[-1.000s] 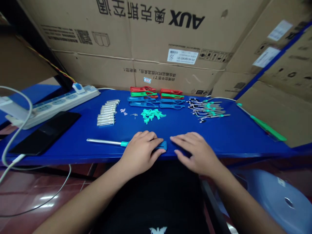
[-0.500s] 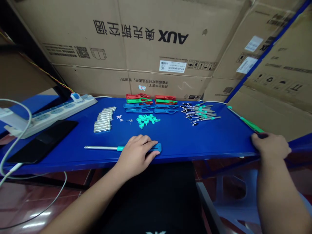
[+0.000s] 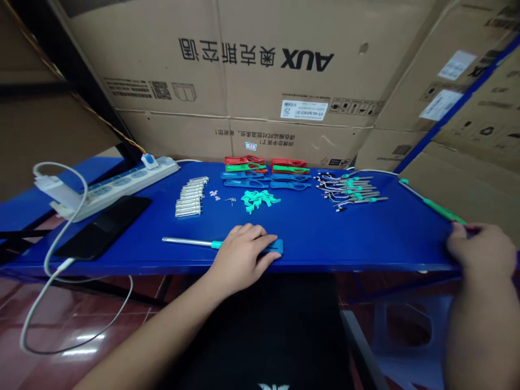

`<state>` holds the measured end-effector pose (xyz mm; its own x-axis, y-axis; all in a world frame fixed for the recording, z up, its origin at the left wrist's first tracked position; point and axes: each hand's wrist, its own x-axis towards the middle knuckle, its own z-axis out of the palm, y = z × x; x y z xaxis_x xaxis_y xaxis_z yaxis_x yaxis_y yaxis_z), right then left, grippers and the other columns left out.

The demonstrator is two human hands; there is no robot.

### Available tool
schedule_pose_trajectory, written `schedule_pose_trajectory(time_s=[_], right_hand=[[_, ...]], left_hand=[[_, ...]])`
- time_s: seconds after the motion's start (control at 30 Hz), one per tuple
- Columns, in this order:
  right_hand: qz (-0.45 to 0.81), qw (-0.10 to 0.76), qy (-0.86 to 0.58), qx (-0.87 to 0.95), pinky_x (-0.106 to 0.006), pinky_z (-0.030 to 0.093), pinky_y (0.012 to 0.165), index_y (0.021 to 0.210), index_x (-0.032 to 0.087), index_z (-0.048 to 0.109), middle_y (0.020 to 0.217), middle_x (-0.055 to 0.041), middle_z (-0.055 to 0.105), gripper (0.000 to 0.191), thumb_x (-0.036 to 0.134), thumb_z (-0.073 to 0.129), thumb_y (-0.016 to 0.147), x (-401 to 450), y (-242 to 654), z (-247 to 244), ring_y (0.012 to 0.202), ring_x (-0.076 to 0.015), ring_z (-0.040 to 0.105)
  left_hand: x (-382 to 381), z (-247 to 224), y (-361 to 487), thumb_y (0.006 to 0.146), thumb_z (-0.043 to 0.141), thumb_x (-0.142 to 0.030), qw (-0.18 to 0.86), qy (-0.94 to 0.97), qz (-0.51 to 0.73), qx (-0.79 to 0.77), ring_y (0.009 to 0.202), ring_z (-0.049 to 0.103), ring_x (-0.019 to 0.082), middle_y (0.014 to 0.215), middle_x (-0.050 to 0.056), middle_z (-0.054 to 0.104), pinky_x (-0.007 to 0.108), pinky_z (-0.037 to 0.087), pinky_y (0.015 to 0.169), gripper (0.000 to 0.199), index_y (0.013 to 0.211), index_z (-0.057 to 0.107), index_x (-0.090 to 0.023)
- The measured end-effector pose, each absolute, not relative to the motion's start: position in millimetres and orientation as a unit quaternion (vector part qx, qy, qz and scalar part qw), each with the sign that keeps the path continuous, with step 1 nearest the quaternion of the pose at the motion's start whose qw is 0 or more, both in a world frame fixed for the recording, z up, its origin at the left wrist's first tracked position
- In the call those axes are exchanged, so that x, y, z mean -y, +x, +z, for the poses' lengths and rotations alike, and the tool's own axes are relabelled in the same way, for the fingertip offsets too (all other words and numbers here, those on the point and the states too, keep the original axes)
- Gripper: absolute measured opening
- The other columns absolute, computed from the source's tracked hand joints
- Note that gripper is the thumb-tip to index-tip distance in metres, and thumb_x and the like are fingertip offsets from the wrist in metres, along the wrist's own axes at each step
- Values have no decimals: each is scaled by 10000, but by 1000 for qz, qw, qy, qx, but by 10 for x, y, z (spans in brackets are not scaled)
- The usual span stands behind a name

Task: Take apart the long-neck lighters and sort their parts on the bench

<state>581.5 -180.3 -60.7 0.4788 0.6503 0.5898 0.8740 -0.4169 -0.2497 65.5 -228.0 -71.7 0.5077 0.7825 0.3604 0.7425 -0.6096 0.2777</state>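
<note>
My left hand (image 3: pixel 244 254) lies over a long-nosed lighter (image 3: pixel 190 241) near the table's front edge. Its fingers are closed around the blue handle, and the metal tube with a teal collar points left. At the table's right end, my right hand (image 3: pixel 481 249) is curled at the dark rear end of a green-handled tool (image 3: pixel 442 209) with a thin pale shaft; its fingertips are partly hidden. Small teal plastic parts (image 3: pixel 260 200) lie in a heap beyond my left hand. Behind them are stacked blue handle shells (image 3: pixel 290 186) and red handle shells (image 3: pixel 244 160), with green ones between.
Metal tubes (image 3: pixel 189 199) are lined up at left, beside tiny pink parts (image 3: pixel 214 195) and small pins (image 3: pixel 231 200). Wired teal-and-metal pieces (image 3: pixel 353 189) lie at right. A power strip (image 3: pixel 122 187) and a cabled black phone (image 3: pixel 105 227) occupy the left end. Cardboard (image 3: pixel 260 81) walls the back.
The whole view has shifted, with the table's things appearing farther right. My left hand stays on the lighter, and my right hand stays at the green-handled tool's end.
</note>
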Motion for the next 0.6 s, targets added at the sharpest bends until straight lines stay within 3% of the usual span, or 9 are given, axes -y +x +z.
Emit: schedule_pose_trajectory(time_s=[0.03,0.17,0.27,0.37,0.47,0.6], right_hand=[[-197,280,-835,431,-438,389,481,669,287,598,624,-135,603,93,360,626,721,1853,5591,-532,528,-305,542],[-58,337,-716,609,-400,520,745,945,254,676,929,-114,730,217,402,677,787,1981,4573,-197,784,-265,672],[74,348,-549,756,-354,542,788,987,235,666,967,-81,740,196,381,652,856,1971,3952,-14,835,-221,694],[96,268,-413,865,-350,547,816,1021,230,672,991,-63,742,190,362,628,891,1906,3559,106,885,-212,700],[102,215,-337,911,-346,545,822,1006,234,691,991,-51,746,172,354,621,904,1849,3337,219,896,-207,699],[128,191,-299,926,-332,543,821,1017,231,694,995,-48,750,159,300,598,912,1821,3180,355,911,-199,701]], left_hand=[[2280,-712,655,972,582,-419,47,867,229,-440,961,596,235,1066,59,676,410,442,845,328,1234,672,-243],[2279,-706,655,971,592,-407,60,862,237,-444,961,595,230,1060,42,681,400,426,832,302,1232,675,-282],[2267,-717,654,972,593,-416,55,860,243,-446,945,602,226,1029,35,691,390,419,810,286,1212,695,-300],[2249,-722,644,945,640,-418,71,855,255,-445,955,623,224,1037,30,718,390,427,833,271,1172,711,-288],[2234,-733,626,908,689,-438,94,845,281,-446,958,645,219,1043,24,747,386,436,854,246,1065,729,-252],[2229,-796,612,919,674,-435,64,846,309,-429,935,649,210,1045,18,754,382,434,833,218,1056,757,-286]])
